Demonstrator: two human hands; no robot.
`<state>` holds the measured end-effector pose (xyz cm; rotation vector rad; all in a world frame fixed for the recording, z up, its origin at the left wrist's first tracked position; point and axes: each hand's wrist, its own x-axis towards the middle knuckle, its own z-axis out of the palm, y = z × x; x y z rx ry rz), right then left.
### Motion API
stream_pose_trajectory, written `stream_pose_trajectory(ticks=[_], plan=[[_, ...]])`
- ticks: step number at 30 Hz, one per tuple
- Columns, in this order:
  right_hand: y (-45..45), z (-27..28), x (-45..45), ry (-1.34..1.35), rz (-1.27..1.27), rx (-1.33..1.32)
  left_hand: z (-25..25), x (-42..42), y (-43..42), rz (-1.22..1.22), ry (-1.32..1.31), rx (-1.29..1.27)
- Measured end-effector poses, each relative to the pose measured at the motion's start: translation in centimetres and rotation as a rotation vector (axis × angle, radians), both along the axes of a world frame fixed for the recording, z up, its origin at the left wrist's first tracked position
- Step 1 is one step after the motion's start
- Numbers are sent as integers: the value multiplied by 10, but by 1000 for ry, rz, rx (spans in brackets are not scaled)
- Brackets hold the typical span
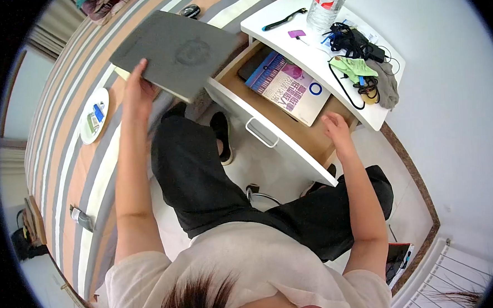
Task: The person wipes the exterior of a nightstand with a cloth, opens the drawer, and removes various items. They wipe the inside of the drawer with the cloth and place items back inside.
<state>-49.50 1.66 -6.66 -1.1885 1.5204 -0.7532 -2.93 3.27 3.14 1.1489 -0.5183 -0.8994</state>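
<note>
My left hand (138,95) grips the near edge of a large dark grey notebook (166,49), thumb on top of its cover. The notebook is held out at the left, over the side of the bed. A white drawer (273,136) stands pulled out from the desk. Inside it lies a book with a blue, white and purple cover (290,87), partly over a dark item at the back. Above the drawer's right part is my right hand (337,129), fingers loosely bent and nothing visible in them, close to the book's near corner.
On the white desk (253,25) are a water bottle (325,7), a black toothbrush-like item (284,20), tangled black cables (352,42) and a green cloth (353,67). A white plate (94,116) and a bottle (81,218) lie on the striped bed (63,163). A radiator (448,280) is at lower right.
</note>
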Motion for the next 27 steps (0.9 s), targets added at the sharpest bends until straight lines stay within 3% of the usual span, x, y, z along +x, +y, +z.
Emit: stream_pose_trajectory(ticks=[5,9,12,16,19,22,23,25,27], plan=[[-13,-21,8,-136,77,214,-77,101,-55,134,249,68],[-16,-42,17,-367,-53,207,-83,124,-47,139,378,185],[-17,-24,21,-375,-89,272,-65,102,-38,181,229,242],[-31,-38,7,-445,-89,326,-67,106,-29,146,75,220],[-30,-33,16,-378,-144,298,-54,98,-21,200,-373,406],[-26,-27,27,-501,-68,273,-63,66,-22,587,-1061,214],[-26,-23,29,-567,-38,292,-61,43,-18,455,-938,19],[-25,-14,33,-695,26,329,-37,-11,-4,-99,-694,-26],[-18,5,42,-812,-14,317,-11,-69,15,-565,-304,87]])
